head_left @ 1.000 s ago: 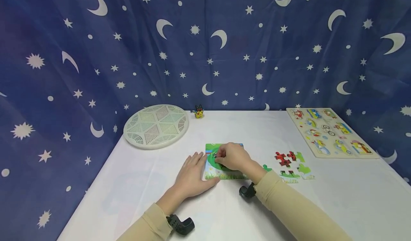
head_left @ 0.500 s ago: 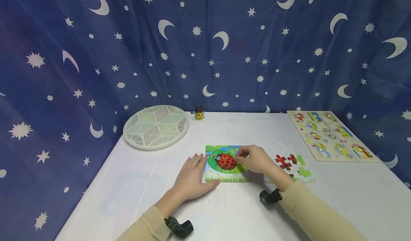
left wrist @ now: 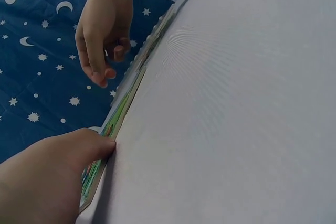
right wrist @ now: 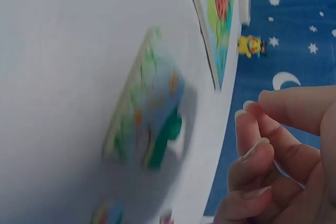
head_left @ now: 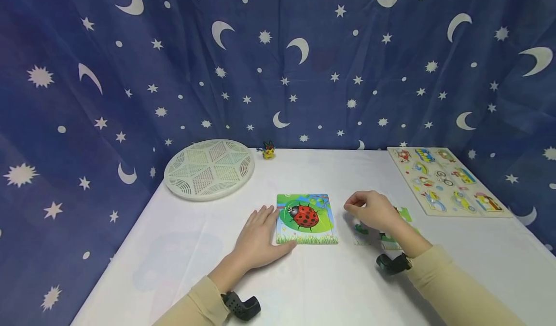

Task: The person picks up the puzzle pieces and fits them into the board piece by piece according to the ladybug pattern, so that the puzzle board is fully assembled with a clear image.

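A square ladybug picture board (head_left: 304,219) lies on the white table in front of the person. Flat beside it, my left hand (head_left: 259,241) touches its left edge with spread fingertips, the thumb at the lower left corner; the left wrist view shows this thumb (left wrist: 58,166) on the board's edge. My right hand (head_left: 374,213) hovers right of the board over loose puzzle pieces. In the right wrist view its fingers are loosely bent, with nothing between thumb and fingertips (right wrist: 260,124). A grassy piece (right wrist: 147,103) lies below. The hand hides some pieces in the head view.
A round patterned tray (head_left: 210,169) stands at the back left, beside a small yellow figure (head_left: 268,150). At the back right lies a wooden vehicle board (head_left: 447,181). Behind the table hangs a blue curtain (head_left: 321,104) with moons and stars.
My right hand has moved right, from over the picture board to above the loose pieces, uncovering the ladybug picture. My left hand has stayed at the board's edge.
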The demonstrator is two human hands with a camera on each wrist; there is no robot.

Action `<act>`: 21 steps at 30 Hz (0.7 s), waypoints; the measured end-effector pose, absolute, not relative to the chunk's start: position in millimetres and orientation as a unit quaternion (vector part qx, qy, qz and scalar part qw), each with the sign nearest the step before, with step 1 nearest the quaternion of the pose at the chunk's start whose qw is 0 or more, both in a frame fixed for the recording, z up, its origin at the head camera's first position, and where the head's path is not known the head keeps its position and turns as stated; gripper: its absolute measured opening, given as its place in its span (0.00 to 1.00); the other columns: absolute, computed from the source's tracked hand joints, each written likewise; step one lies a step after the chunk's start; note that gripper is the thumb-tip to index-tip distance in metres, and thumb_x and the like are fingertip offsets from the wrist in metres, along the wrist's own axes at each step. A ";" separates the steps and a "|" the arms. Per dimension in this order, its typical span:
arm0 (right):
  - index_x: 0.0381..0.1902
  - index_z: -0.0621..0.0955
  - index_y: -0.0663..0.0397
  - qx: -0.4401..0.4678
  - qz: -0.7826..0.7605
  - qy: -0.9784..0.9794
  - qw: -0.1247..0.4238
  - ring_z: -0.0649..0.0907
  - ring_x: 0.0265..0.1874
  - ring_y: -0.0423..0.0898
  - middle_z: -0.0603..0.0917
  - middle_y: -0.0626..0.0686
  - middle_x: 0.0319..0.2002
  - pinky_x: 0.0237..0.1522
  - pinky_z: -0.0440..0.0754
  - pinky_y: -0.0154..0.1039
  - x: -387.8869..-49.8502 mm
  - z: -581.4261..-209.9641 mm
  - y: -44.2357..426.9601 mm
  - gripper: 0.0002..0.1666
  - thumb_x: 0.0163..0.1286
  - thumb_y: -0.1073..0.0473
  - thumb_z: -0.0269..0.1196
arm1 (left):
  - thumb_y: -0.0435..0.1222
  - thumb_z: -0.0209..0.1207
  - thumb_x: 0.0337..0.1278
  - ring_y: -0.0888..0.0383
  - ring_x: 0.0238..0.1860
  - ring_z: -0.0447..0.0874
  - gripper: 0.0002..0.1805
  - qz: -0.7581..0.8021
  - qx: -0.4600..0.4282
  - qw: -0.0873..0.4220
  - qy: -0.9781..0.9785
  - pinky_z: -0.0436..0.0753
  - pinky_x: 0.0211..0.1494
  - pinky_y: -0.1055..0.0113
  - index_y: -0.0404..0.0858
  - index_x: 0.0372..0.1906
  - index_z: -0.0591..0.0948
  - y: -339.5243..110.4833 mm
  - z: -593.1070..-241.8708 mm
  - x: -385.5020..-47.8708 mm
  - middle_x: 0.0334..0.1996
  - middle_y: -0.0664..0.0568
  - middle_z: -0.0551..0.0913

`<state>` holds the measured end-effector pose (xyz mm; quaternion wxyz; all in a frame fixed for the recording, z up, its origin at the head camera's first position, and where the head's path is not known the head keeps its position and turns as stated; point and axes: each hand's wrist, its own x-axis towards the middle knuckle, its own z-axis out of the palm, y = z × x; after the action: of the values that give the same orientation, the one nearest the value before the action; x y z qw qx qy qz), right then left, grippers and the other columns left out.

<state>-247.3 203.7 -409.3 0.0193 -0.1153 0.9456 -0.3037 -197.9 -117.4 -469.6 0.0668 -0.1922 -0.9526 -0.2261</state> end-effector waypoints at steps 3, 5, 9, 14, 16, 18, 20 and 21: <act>0.40 0.87 0.51 -0.110 -0.288 0.951 0.005 0.78 0.32 0.47 0.85 0.46 0.35 0.31 0.75 0.41 -247.6 -405.2 215.7 0.09 0.73 0.52 0.65 | 0.67 0.61 0.57 0.42 0.78 0.56 0.52 -0.227 -0.194 0.068 -0.952 0.50 0.81 0.50 0.35 0.75 0.68 -116.2 -468.5 -199.5 0.75 0.39 0.66; 0.41 0.87 0.51 -0.102 -0.278 0.955 -0.001 0.79 0.33 0.48 0.85 0.48 0.37 0.32 0.74 0.42 -247.6 -403.9 222.7 0.10 0.73 0.52 0.65 | 0.67 0.60 0.57 0.42 0.78 0.56 0.52 -0.227 -0.195 0.067 -0.952 0.50 0.81 0.50 0.34 0.75 0.68 -115.5 -467.7 -200.6 0.75 0.39 0.66; 0.43 0.86 0.53 -0.095 -0.259 0.961 0.001 0.79 0.35 0.49 0.86 0.51 0.40 0.34 0.75 0.43 -247.4 -404.5 234.2 0.10 0.74 0.53 0.64 | 0.67 0.60 0.57 0.42 0.78 0.56 0.52 -0.224 -0.192 0.063 -0.953 0.50 0.81 0.50 0.34 0.75 0.68 -115.2 -468.0 -200.7 0.75 0.39 0.66; 0.46 0.84 0.55 -0.104 -0.230 0.967 0.044 0.79 0.39 0.52 0.85 0.54 0.43 0.38 0.79 0.48 -243.9 -405.0 245.4 0.09 0.71 0.59 0.65 | 0.67 0.60 0.57 0.42 0.78 0.56 0.52 -0.219 -0.187 0.063 -0.956 0.50 0.81 0.50 0.34 0.76 0.68 -116.8 -470.7 -198.2 0.75 0.39 0.65; 0.47 0.83 0.57 -0.107 -0.221 0.967 0.066 0.79 0.40 0.53 0.84 0.54 0.44 0.42 0.80 0.51 -242.7 -405.1 249.1 0.11 0.68 0.60 0.67 | 0.67 0.60 0.57 0.42 0.78 0.56 0.52 -0.218 -0.186 0.065 -0.956 0.50 0.81 0.50 0.34 0.76 0.68 -117.4 -471.3 -197.4 0.75 0.39 0.66; 0.48 0.82 0.59 -0.110 -0.217 0.966 0.082 0.80 0.43 0.55 0.83 0.56 0.44 0.46 0.81 0.56 -242.1 -405.3 252.9 0.15 0.66 0.59 0.71 | 0.67 0.60 0.57 0.43 0.78 0.56 0.52 -0.216 -0.184 0.064 -0.957 0.50 0.81 0.51 0.35 0.76 0.68 -117.8 -471.0 -196.9 0.75 0.40 0.65; 0.49 0.82 0.60 -0.114 -0.214 0.966 0.090 0.81 0.45 0.57 0.83 0.57 0.45 0.50 0.81 0.59 -242.0 -405.4 257.3 0.19 0.63 0.58 0.73 | 0.67 0.60 0.57 0.43 0.78 0.55 0.52 -0.218 -0.184 0.063 -0.956 0.50 0.81 0.51 0.35 0.76 0.68 -117.8 -470.3 -196.7 0.75 0.40 0.65; 0.50 0.82 0.61 -0.114 -0.212 0.966 0.091 0.81 0.46 0.57 0.84 0.57 0.46 0.51 0.81 0.60 -242.1 -405.7 259.6 0.21 0.63 0.57 0.74 | 0.67 0.60 0.57 0.43 0.78 0.55 0.52 -0.220 -0.185 0.063 -0.956 0.50 0.81 0.50 0.34 0.76 0.68 -117.9 -470.2 -196.9 0.75 0.40 0.65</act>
<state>-242.1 259.6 -405.7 0.0908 -0.1142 0.9663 -0.2120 -196.9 -117.9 -470.2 0.0631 -0.1847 -0.9558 -0.2200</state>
